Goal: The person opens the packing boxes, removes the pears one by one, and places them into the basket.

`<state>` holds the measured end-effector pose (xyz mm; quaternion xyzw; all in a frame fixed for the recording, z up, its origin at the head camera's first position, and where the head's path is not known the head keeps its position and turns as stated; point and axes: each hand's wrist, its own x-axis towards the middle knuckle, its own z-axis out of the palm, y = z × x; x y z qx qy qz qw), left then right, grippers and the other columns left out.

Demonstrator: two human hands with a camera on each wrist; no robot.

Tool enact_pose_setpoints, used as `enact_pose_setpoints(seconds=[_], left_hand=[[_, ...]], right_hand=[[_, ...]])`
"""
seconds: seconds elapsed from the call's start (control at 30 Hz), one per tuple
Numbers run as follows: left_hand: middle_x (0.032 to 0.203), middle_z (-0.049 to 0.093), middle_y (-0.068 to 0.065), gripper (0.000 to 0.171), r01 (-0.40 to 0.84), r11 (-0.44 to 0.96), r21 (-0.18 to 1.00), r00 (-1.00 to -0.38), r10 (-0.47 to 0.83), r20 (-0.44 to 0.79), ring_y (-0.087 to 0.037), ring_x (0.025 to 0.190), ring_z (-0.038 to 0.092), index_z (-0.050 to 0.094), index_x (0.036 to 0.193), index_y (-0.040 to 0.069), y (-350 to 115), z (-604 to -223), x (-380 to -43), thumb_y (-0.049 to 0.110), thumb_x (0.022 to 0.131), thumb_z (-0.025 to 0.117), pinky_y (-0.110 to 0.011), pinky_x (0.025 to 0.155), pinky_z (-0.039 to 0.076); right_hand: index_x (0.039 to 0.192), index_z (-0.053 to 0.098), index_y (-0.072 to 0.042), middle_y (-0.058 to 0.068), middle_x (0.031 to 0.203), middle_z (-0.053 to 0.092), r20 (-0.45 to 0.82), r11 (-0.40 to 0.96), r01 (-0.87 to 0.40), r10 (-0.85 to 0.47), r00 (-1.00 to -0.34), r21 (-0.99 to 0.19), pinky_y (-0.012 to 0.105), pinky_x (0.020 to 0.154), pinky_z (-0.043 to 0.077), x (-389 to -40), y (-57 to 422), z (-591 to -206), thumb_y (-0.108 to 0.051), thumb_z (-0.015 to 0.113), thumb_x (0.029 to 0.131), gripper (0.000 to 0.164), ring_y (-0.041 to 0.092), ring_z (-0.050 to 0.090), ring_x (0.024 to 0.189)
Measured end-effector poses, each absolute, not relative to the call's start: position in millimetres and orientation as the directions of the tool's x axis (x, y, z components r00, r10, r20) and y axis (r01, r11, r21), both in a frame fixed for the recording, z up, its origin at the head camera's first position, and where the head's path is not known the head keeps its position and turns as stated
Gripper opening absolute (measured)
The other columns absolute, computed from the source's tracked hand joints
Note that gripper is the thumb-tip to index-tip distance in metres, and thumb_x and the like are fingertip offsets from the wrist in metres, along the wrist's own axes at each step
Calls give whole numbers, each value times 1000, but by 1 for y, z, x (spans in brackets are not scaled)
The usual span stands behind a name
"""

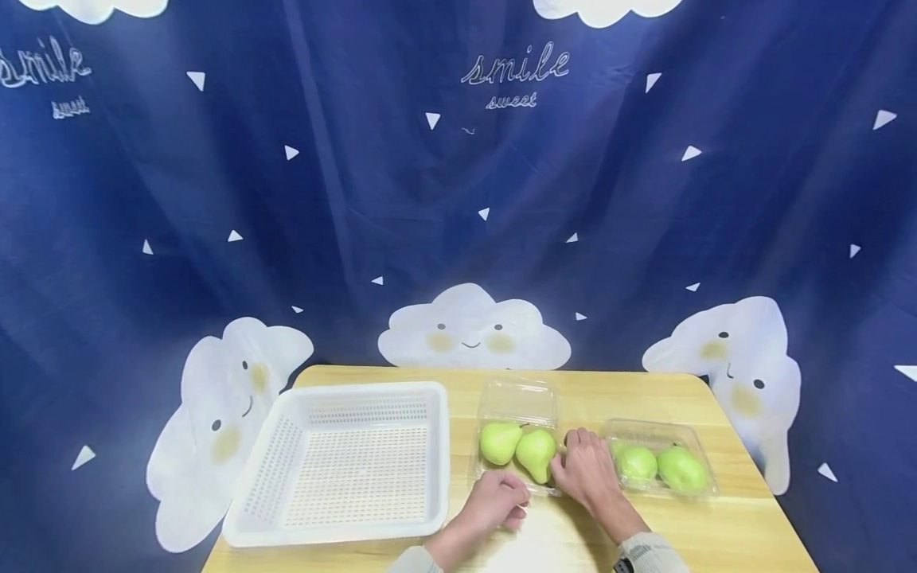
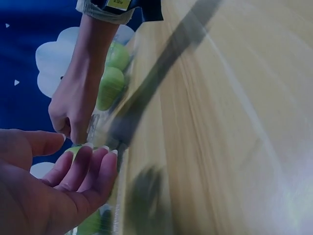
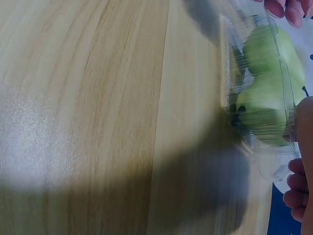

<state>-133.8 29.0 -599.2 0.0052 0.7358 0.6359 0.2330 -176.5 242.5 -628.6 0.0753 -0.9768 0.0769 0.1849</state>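
A clear plastic clamshell box [image 1: 519, 400] lies on the table with its lid folded back, a pear [image 1: 501, 442] on its left and another pear [image 1: 536, 455] on its right. My right hand [image 1: 589, 469] grips the box's right side, fingers curled at the plastic edge; in the right wrist view the thumb shows against the clear wall. Beside the front left corner, my left hand [image 1: 494, 503] has loosely bent fingers. Nothing shows between its thumb and fingers [image 2: 100, 171] in the left wrist view.
A white perforated plastic basket [image 1: 442, 446] stands on the left of the wooden table [image 1: 745, 517]. To the right of my right hand lies another clear box [image 1: 645, 427], with two green pears [image 1: 680, 469] in it. A dark blue curtain [image 1: 430, 175] hangs behind.
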Motion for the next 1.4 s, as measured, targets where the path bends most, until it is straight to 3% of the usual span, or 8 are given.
enact_pose_setpoints(seconds=[0.17,0.3,0.4,0.63,0.83,1.13,1.4], left_hand=[[81,72,-12,13,-171,294,940,-904,332,-268,-14,61,61,70,100,4,26,-591,-139,13,90,72,-24,53,57],[80,71,-4,15,-71,357,931,-915,349,-203,-11,59,58,70,100,5,25,-584,-144,14,90,73,-20,49,51],[82,70,3,18,-13,402,916,-920,353,-168,-10,63,62,70,103,3,25,-578,-150,14,89,72,-20,54,54],[86,74,-1,25,72,485,872,-935,336,-110,-6,71,65,70,105,-2,27,-567,-166,13,86,75,-20,66,60],[91,74,-5,29,206,633,746,-944,329,-18,-6,74,61,73,106,-2,32,-564,-177,12,82,77,-21,69,57],[109,75,-15,37,327,749,576,-932,355,68,-28,98,69,72,114,-2,30,-558,-196,15,81,78,-40,88,63],[106,70,-16,36,336,813,475,-933,356,50,-29,98,66,70,115,-3,31,-555,-208,14,85,79,-38,84,64]], right_hand=[[85,60,-1,12,76,57,381,978,-177,-122,-916,-113,39,64,47,-177,244,-627,-27,71,82,28,28,52,71],[84,59,-2,11,75,55,384,977,-181,-125,-915,-112,38,63,46,-177,245,-627,-27,72,81,28,27,51,70],[82,59,-3,10,74,54,393,977,-185,-129,-910,-107,38,63,46,-178,246,-628,-27,72,81,28,27,50,69],[81,58,-4,8,73,52,396,975,-187,-127,-910,-116,35,62,43,-178,245,-629,-27,72,80,27,25,48,68],[82,60,-4,7,74,53,391,974,-186,-123,-912,-126,35,62,44,-178,245,-629,-27,72,80,26,23,48,68],[83,61,-2,10,73,55,406,974,-193,-132,-904,-115,37,63,46,-179,243,-630,-26,70,80,26,26,50,68],[84,61,-2,10,74,54,392,976,-187,-129,-911,-113,36,63,46,-178,244,-629,-27,70,81,27,26,50,69]])
